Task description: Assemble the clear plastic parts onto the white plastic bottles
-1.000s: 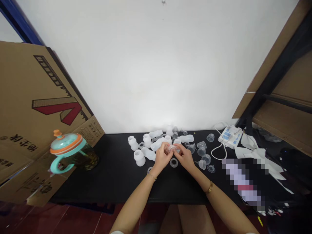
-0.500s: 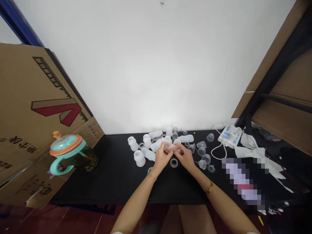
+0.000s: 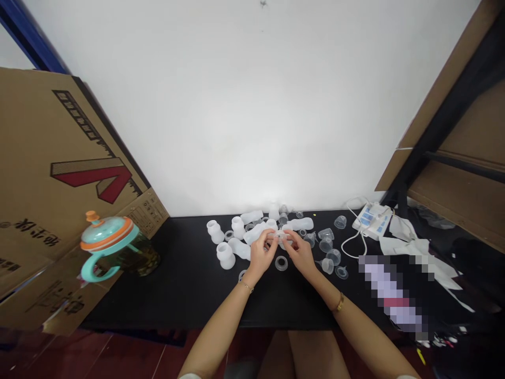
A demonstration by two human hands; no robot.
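Head view: hands (image 3: 261,255) pinch clear part (image 3: 280,236) over table (image 3: 189,295); open room between jug (image 3: 136,257), bottles (image 3: 226,256), front edge (image 3: 284,325).

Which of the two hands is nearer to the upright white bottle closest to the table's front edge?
Left. The left hand is to the right of that white bottle, not touching it; the right hand is farther right, beyond the left.

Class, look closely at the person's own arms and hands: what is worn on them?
The left hand and right hand are bare, without gloves. The left wrist has a thin gold-coloured bracelet; the right has a wider gold-coloured bangle. The forearms are uncovered, with slivers of pale sleeve at the picture's bottom edge.
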